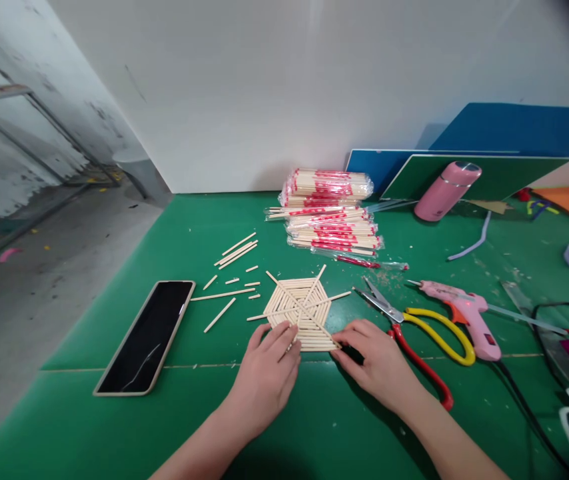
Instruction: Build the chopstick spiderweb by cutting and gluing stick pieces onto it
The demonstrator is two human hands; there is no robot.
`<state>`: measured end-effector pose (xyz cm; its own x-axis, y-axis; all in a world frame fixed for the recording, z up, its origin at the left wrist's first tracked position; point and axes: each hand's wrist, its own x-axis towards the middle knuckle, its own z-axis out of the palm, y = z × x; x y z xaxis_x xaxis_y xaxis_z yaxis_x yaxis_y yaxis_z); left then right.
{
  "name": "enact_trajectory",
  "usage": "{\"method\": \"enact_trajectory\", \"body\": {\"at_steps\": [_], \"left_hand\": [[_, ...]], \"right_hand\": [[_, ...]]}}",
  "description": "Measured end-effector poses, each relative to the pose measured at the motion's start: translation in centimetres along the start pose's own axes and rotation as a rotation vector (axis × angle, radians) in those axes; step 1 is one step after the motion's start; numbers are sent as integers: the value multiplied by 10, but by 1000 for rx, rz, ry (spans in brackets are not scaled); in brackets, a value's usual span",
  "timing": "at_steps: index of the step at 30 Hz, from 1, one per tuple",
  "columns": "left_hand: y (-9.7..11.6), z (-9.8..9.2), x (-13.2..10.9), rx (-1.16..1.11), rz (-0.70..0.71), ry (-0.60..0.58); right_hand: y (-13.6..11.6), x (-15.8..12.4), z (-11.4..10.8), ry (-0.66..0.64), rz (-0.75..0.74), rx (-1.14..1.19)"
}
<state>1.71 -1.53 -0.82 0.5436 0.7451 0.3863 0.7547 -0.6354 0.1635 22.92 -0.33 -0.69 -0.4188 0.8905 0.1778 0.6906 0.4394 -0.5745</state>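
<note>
A hexagonal web of pale wooden sticks (309,312) lies flat on the green table, with longer crossed sticks jutting past its edges. My left hand (270,367) bends its fingers over the web's lower left corner, fingertips together. Whatever those fingers hold is mostly hidden. At the lower right corner, my right hand (382,360) pinches the end of a diagonal stick (333,341) between thumb and forefinger. Scissors (389,310) with one yellow and one red handle lie half open just beyond my right hand. A pink glue gun (464,310) rests farther right.
Loose sticks (237,255) and short offcuts lie left of the web, near a phone (147,340). Wrapped chopstick bundles (332,213) are stacked behind. A pink bottle (447,192) leans against the boards (504,173). A black cord (529,413) trails at right.
</note>
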Motion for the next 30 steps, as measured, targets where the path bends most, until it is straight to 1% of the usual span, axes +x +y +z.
{"method": "enact_trajectory", "body": {"at_steps": [7, 12, 15, 18, 22, 30], "left_hand": [[0, -1, -1, -3, 3, -26], [-9, -7, 1, -130, -25, -64], [-19, -11, -2, -178, -63, -21], [-24, -14, -7, -161, -74, 12], [-23, -15, -13, -117, -63, -14], [-14, -13, -12, -104, -94, 23]], "right_hand": [[1, 0, 1, -7, -2, 3], [2, 0, 0, -2, 7, 1], [3, 0, 0, -7, 10, 2], [2, -1, 0, -9, 16, 6], [2, -1, -1, -3, 28, 5], [2, -1, 0, 6, 34, 12]]}}
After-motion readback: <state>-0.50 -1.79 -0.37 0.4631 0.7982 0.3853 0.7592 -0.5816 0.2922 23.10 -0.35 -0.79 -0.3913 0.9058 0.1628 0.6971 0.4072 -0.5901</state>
